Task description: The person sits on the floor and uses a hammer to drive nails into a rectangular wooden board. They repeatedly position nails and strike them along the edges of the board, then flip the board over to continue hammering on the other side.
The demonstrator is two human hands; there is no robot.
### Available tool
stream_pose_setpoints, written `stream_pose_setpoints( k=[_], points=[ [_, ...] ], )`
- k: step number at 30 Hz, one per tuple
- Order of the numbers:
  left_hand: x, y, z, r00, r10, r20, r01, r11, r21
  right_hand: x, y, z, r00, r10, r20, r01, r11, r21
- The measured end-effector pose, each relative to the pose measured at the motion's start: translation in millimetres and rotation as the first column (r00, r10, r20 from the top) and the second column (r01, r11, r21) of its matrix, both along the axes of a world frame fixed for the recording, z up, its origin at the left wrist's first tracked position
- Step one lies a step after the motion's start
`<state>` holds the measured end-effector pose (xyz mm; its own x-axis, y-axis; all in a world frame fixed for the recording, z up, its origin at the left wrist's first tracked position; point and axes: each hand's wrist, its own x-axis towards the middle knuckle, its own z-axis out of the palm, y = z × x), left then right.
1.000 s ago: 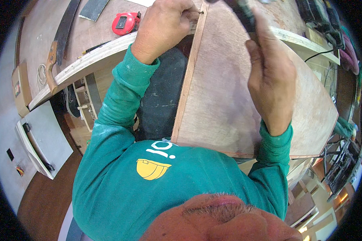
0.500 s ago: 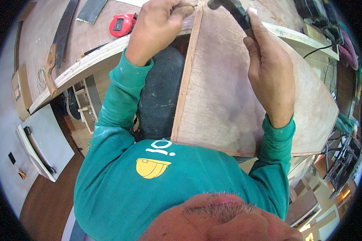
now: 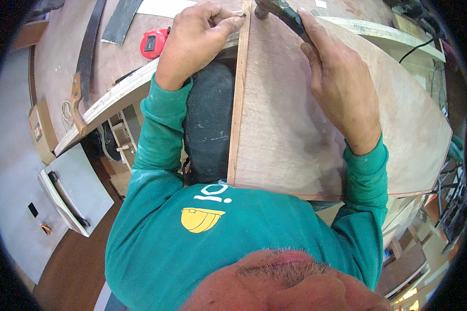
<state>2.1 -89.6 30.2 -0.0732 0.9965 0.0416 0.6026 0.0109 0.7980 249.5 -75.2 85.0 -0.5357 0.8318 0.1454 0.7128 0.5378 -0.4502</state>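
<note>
My left hand (image 3: 194, 44) is closed in a pinch at the far end of a wooden strip (image 3: 238, 98). Between its fingertips a small nail (image 3: 243, 15) shows against the strip's side. In my right hand (image 3: 342, 85) is a hammer (image 3: 283, 14), gripped by its dark handle. The hammer head sits just right of the strip, close to the nail; whether it touches the wood I cannot tell. The strip runs along the left edge of a large plywood panel (image 3: 290, 129), which reaches from the workbench toward my chest.
On the workbench (image 3: 52, 67) lie a red tape measure (image 3: 153, 43), a handsaw (image 3: 78, 98) with a wooden handle, a pencil (image 3: 123, 76) and a dark flat strip (image 3: 120, 23). A cardboard box (image 3: 42, 127) stands at the left. Dark equipment with a cable (image 3: 417, 49) is at the far right.
The hammer head has come down and left toward the strip and nail. My left hand keeps its pinch. The whole view has shifted slightly.
</note>
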Motion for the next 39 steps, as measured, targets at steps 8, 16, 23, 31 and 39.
stream_pose_setpoints(
  k=[8, 16, 23, 31, 39],
  points=[
    [-4.6, 1.9, -7.5, 0.998, -0.039, -0.044, 0.041, 0.998, 0.05, -1.5, 3.1, 28.0, 0.999, 0.036, 0.041, -0.033, 0.996, -0.081],
    [10.7, -1.6, 21.5, 0.998, 0.051, -0.047, -0.051, 0.999, 0.001, -0.4, 0.2, 3.7, 1.0, 0.012, 0.002, -0.012, 1.0, 0.026],
    [10.4, -2.8, 27.8, 0.995, 0.095, -0.033, -0.097, 0.994, -0.059, -17.0, -12.1, 6.4, 0.964, 0.088, -0.252, -0.013, 0.959, 0.283],
    [6.9, -2.6, 25.3, 0.998, 0.049, 0.026, -0.048, 0.998, -0.041, -7.1, -7.2, 15.8, 0.981, 0.113, -0.155, -0.078, 0.972, 0.22],
    [-4.1, 1.0, -2.7, 0.995, -0.027, -0.092, 0.032, 0.998, 0.048, 2.9, -0.2, 10.2, 0.998, 0.062, -0.007, -0.061, 0.993, 0.103]
  ],
)
